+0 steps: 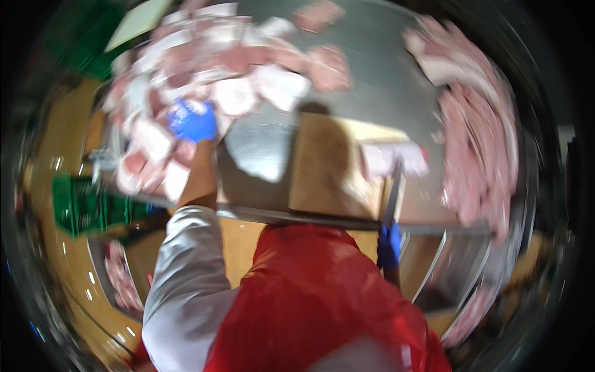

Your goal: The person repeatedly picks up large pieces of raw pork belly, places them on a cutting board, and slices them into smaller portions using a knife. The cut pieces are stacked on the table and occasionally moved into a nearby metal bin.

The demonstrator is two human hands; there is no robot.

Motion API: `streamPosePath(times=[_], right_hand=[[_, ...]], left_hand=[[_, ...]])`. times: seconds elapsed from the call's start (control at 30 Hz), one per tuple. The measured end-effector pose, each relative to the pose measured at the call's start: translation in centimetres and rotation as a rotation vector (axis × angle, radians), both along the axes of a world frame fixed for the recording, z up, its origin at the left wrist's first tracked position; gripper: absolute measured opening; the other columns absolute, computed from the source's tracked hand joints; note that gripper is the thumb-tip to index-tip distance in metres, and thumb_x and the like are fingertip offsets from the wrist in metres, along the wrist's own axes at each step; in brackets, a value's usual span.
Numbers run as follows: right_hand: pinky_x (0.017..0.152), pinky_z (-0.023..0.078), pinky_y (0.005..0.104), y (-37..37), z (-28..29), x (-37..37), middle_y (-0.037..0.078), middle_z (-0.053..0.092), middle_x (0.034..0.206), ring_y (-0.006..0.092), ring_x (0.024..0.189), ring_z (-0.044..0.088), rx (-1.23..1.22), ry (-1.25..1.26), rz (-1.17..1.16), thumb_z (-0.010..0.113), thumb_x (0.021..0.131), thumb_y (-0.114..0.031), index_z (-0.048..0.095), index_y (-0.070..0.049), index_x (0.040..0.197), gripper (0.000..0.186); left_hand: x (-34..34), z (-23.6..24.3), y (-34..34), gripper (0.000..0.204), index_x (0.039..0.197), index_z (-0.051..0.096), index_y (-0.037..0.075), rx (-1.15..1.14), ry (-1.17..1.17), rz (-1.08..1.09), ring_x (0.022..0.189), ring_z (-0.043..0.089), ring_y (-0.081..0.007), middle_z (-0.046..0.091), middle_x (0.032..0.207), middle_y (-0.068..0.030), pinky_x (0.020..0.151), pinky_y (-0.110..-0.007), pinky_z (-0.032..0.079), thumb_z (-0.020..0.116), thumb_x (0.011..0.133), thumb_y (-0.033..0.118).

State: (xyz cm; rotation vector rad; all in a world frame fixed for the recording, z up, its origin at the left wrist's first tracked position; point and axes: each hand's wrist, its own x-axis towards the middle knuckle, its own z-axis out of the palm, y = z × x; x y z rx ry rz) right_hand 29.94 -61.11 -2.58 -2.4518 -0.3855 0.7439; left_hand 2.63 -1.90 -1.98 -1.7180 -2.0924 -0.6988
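My left hand (193,119), in a blue glove, reaches onto a heap of pale meat pieces (234,96) on the left of the metal table. Its fingers look apart over the pieces, though blur softens them. By the table's front edge, my gloved right hand (388,246) is closed round the handle of a knife (392,201). The blade points away from me, its tip at a pale pink slab of meat (381,160). That slab lies over the right side of a light cutting board (313,164).
Long strips of meat (474,146) lie along the table's right side. Two loose pieces (330,68) sit at the far middle. Green crates (93,201) stand at the left, near a bin of meat (121,276). More trays (449,266) are below the table's right front edge.
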Motion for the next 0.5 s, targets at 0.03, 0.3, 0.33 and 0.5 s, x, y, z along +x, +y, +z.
streamPosePath(times=[0.03,0.3,0.33,0.5], right_hand=[[0.071,0.049,0.0576,1.5,2.2,0.4,0.028,0.068,0.095,0.0499,0.086,0.064,-0.014,0.002,0.041,0.054,0.102,-0.031,0.056,-0.006,0.124,0.034],[0.069,0.049,0.059,-1.3,2.7,1.3,0.029,0.068,0.091,0.0518,0.083,0.063,0.03,-0.239,-0.059,0.053,0.103,-0.024,0.048,-0.002,0.111,0.024],[0.069,0.049,0.0589,-1.9,2.3,1.1,0.029,0.068,0.091,0.0516,0.084,0.063,0.027,-0.249,-0.068,0.053,0.103,-0.023,0.048,-0.002,0.111,0.023],[0.064,0.049,0.06,-1.7,2.4,2.6,0.031,0.067,0.085,0.0529,0.079,0.062,0.038,-0.288,-0.031,0.053,0.102,-0.023,0.047,-0.002,0.111,0.024]], left_hand=[[-0.1,-3.3,-1.4,0.092,0.156,0.034,0.015,0.238,0.141,-0.088,0.14,0.033,-0.0523,0.028,0.155,-0.0336,0.103,-0.071,0.035,0.063,0.084,0.065],[10.2,-3.6,-6.3,0.095,0.156,0.022,-0.002,0.07,-0.054,-0.48,0.145,0.025,-0.0526,0.022,0.155,-0.0379,0.101,-0.075,0.027,0.059,0.091,0.056],[14.5,-3.3,-11.4,0.093,0.154,0.026,-0.002,-0.057,-0.222,-0.908,0.142,0.031,-0.0491,0.029,0.153,-0.0347,0.105,-0.065,0.031,0.063,0.089,0.053],[30.3,1.1,-31.4,0.114,0.156,0.021,0.001,-0.574,0.299,-1.497,0.137,0.044,-0.0422,0.043,0.149,-0.0268,0.111,-0.054,0.036,0.082,0.073,0.05]])
